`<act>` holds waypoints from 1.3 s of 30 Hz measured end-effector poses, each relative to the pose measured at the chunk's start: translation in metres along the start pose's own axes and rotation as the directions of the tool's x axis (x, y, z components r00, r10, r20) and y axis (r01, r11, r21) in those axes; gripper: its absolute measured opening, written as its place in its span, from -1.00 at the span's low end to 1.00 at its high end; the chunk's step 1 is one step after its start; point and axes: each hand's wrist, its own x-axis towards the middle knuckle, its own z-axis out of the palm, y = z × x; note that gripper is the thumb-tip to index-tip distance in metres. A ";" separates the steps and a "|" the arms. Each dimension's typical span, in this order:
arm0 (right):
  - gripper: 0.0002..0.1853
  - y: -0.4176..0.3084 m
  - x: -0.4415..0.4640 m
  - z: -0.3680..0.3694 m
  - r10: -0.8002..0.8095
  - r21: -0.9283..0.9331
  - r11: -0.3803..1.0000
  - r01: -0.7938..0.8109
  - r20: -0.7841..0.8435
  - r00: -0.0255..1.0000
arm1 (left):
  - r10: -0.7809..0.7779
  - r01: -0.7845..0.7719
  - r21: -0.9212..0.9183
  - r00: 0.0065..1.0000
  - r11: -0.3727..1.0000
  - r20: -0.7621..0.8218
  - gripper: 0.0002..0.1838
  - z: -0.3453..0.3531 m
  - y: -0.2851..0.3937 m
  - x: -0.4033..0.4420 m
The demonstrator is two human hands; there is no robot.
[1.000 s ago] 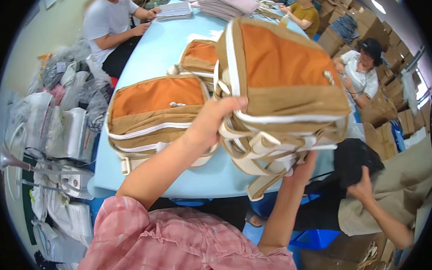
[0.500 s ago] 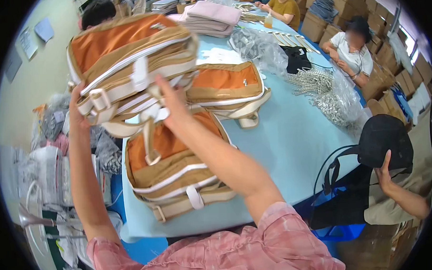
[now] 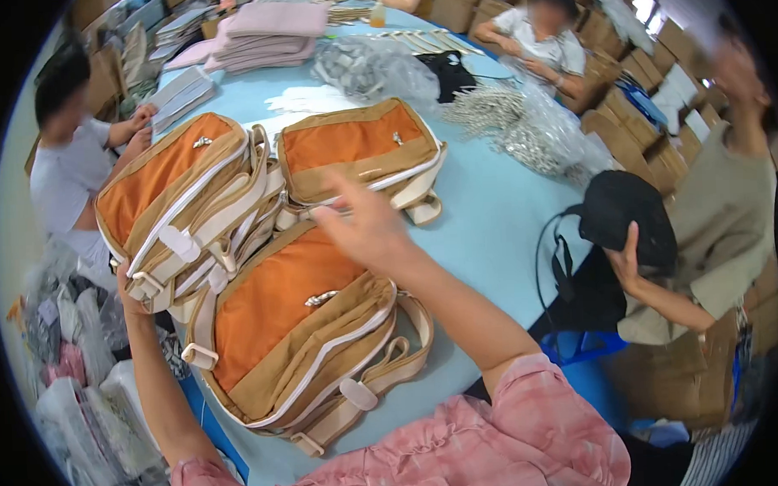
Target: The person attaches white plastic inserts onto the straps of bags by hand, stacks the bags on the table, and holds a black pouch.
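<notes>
Three orange and tan bags with white zips and cream straps are grouped at the near end of the table. My left hand point(image 3: 134, 292) grips the lower corner of the left bag point(image 3: 152, 196); its fingers are partly hidden by the bag. Above the near bag point(image 3: 293, 323), my right hand point(image 3: 365, 231) is held with fingers stretched out, slightly blurred and holding nothing. Just beyond its fingertips lies the far bag point(image 3: 351, 150). A silver-coloured piece shows on the orange panel of each bag.
The light blue table point(image 3: 484, 265) carries pink folded pieces point(image 3: 266, 33), clear plastic bags point(image 3: 374, 68) and a heap of silvery cords point(image 3: 522, 123). Co-workers sit at left and far right. At near right, another person's hand holds a black cap-like item point(image 3: 628, 222).
The bag that both hands held up is now lower, at the left beside the others. My right hand has let go of it and moved right. The near bag has turned, and the view has shifted.
</notes>
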 end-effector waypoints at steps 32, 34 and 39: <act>-0.21 0.209 -0.369 -0.526 0.150 -0.127 0.654 -0.746 -0.944 0.292 | -0.549 -0.135 0.778 0.635 0.613 0.543 -0.01 0.626 -0.290 -0.120; -0.19 0.234 -0.377 -0.543 0.519 0.303 0.749 -0.590 -0.821 0.237 | -0.658 0.072 0.818 0.637 0.570 0.402 0.08 0.659 -0.333 -0.136; -0.14 0.214 -0.336 -0.511 0.587 0.523 0.805 -0.280 -0.632 0.507 | -0.550 0.444 0.348 0.496 0.826 0.672 -0.04 0.691 -0.387 -0.125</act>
